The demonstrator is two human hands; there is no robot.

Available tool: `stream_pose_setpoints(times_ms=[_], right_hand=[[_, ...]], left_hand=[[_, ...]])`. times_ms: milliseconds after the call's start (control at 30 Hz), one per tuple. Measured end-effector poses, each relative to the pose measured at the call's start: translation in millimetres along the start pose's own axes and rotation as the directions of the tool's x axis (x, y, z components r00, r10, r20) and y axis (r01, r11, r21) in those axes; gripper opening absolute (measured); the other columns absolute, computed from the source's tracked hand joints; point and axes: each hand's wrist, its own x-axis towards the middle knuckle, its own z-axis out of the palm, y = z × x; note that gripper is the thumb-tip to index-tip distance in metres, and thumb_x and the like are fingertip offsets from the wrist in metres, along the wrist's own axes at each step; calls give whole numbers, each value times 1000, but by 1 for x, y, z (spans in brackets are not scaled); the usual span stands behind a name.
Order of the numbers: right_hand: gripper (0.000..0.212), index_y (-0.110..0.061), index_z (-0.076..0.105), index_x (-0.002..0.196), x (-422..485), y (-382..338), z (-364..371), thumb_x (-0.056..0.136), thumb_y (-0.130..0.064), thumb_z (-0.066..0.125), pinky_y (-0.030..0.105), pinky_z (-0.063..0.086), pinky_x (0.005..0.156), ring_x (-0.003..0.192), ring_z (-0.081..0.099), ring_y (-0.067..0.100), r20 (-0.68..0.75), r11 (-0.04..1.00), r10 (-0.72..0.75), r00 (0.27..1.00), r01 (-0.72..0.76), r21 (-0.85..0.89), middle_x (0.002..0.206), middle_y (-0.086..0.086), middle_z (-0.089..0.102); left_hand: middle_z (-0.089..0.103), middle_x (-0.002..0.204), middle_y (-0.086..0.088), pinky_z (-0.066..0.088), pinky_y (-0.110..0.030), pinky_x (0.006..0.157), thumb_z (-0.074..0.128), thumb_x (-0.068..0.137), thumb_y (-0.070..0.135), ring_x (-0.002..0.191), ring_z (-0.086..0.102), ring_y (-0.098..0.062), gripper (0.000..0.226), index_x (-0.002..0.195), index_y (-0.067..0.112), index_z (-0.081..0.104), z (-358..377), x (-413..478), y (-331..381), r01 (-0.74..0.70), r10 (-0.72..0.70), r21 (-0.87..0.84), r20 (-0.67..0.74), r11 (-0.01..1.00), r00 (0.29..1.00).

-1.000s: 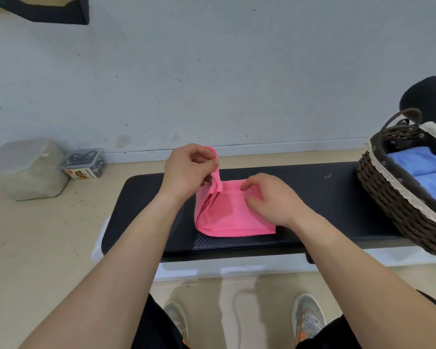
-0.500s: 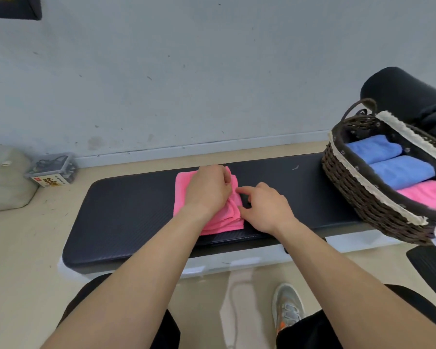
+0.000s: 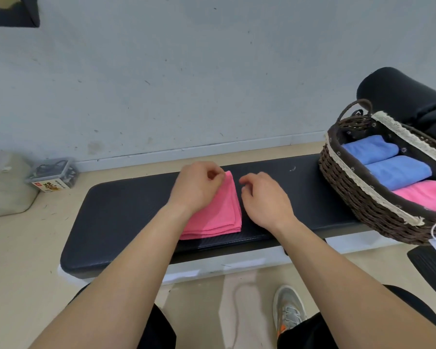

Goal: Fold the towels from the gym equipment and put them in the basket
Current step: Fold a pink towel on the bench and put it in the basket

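Black bench pad (image 3: 126,210) spans mid-frame. Wicker basket (image 3: 350,195) sits on its right end, with folded towels (image 3: 393,172) inside. Pink towel (image 3: 219,215) lies folded flat at centre frame, long axis running up-frame, well left of the basket. Left hand (image 3: 196,187) lies over its upper-left part, fingers curled at the top corner; pinching or not, cannot tell. Right hand (image 3: 264,200) sits just beside the towel's right edge, loosely curled and holding nothing. It is nearer the basket, so probably the carrier.

text | plastic box (image 3: 51,175) label: red-and-yellow print, characters too small to read
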Motion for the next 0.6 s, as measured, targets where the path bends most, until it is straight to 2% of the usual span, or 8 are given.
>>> stream_pose_setpoints(times_ms=[67,100,167,233,300,367,500,600], right_hand=[[32,-23,65,122,-2,-13,2,97,-27,47,40,50,86,106,57,21,-113,991,-130,985,132,4,116,-2,60],[33,-22,65,124,-4,-21,5,96,-27,49,41,49,88,107,56,22,-124,978,-210,970,209,-22,118,-2,60],[41,-20,61,131,-10,-35,16,93,-29,47,41,46,96,115,54,22,-78,935,-344,936,333,-124,128,-1,59],[52,-18,54,138,-15,-44,29,92,-32,36,40,37,109,128,49,21,0,899,-395,919,386,-205,140,-1,54],[67,-14,45,146,-16,-44,39,89,-38,18,41,25,119,139,40,20,85,885,-380,921,389,-257,150,1,45],[71,-12,29,155,-13,-36,46,93,-41,8,44,12,124,149,22,20,183,877,-315,931,360,-319,161,3,29],[62,-15,9,160,-8,-24,48,105,-42,17,44,1,125,154,-2,15,262,908,-198,945,278,-315,168,2,3],[63,-19,-4,159,-9,-19,48,105,-46,12,44,-5,124,152,-16,11,322,921,-154,934,254,-295,166,-2,-13]], left_hand=[[73,95,14,51,-27,83,60,93,21,91,66,-6,17,96,28,76,-14,-5,-11,-21,30,87,-102,996,994],[73,102,14,51,-27,85,59,93,18,97,66,-6,21,99,29,76,-19,-8,-17,-25,41,126,-126,992,991],[71,113,11,47,-26,88,54,94,11,108,63,-9,28,104,25,76,-20,-12,-27,-55,76,160,-128,986,989],[68,123,9,45,-27,94,51,97,12,117,59,-13,31,112,24,75,-16,-13,-37,-103,124,193,-98,976,987],[62,136,7,40,-29,106,48,100,17,130,53,-15,33,124,25,69,-8,-14,-47,-144,156,242,-33,960,987],[53,146,4,30,-29,114,46,103,21,140,42,-16,35,134,24,61,0,-16,-56,-160,157,293,35,942,987],[32,160,0,11,-30,121,40,106,32,151,20,-18,46,150,19,40,7,-19,-64,-232,191,382,144,894,971],[11,166,1,1,-34,125,23,105,46,154,3,-15,59,158,20,20,13,-24,-69,-252,167,463,217,850,962]])
